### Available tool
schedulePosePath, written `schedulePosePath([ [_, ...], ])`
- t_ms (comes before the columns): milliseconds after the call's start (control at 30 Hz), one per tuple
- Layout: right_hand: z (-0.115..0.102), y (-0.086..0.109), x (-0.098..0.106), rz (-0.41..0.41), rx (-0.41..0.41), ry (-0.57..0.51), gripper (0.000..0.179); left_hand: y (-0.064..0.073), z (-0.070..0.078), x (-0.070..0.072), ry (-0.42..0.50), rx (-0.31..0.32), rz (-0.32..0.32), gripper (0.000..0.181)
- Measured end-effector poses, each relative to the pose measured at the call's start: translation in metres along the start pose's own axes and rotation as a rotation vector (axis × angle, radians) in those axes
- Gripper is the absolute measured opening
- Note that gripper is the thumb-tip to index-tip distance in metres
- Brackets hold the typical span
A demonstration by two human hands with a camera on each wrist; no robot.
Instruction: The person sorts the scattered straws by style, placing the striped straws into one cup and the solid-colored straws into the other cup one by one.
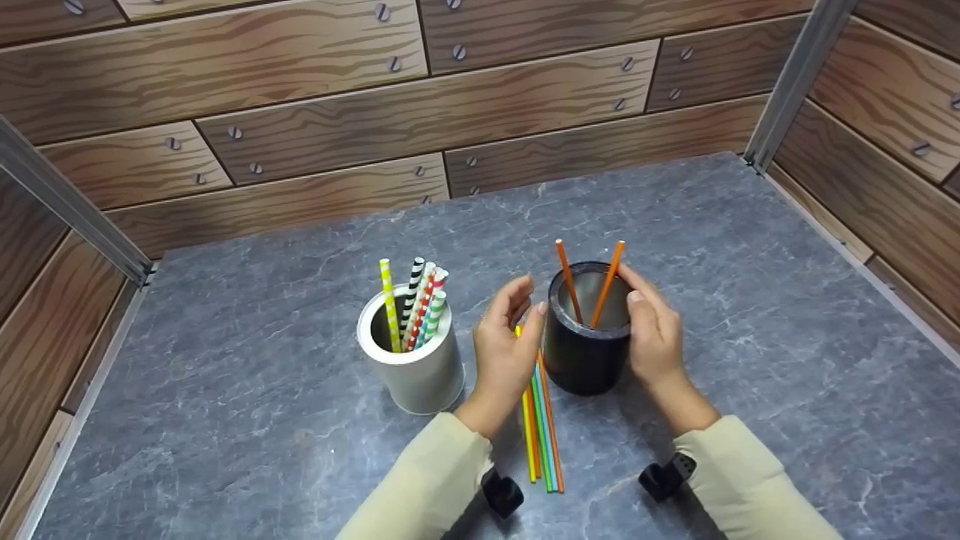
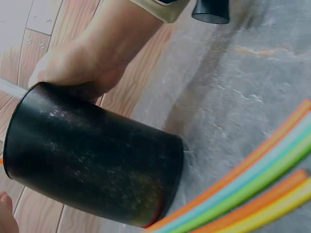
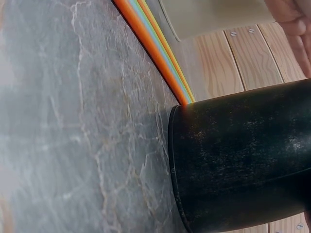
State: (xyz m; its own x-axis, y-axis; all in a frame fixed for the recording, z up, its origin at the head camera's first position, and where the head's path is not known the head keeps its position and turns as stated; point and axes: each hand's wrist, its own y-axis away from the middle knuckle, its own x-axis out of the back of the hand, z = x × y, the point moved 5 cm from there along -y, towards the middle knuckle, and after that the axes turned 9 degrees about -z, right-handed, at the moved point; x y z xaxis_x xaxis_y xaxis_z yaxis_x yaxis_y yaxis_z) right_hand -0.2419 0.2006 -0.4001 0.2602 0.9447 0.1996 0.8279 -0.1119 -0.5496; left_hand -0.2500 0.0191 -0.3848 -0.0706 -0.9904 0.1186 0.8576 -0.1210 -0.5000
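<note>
No lettering, label, brand name, number or sign is legible in the head view, the left wrist view or the right wrist view.

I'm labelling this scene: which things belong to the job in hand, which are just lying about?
Likely the job: black cup, orange straws inside it, loose plain straws, white cup, patterned straws.

Likely just setup: table, wood-patterned wall, wrist cameras.
</note>
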Motion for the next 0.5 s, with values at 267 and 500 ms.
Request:
schedulePosePath([
  [267,0.000,-0.001,0.000,-0.002,-0.001,0.005,0.036,0.017,-0.014,0.010,-0.074,0.094,0.015,0.031],
  [500,0.000,0.000,0.000,0.002,0.008,0.002,0.036,0.029,-0.030,0.012,-0.080,0.198,-0.006,0.033],
])
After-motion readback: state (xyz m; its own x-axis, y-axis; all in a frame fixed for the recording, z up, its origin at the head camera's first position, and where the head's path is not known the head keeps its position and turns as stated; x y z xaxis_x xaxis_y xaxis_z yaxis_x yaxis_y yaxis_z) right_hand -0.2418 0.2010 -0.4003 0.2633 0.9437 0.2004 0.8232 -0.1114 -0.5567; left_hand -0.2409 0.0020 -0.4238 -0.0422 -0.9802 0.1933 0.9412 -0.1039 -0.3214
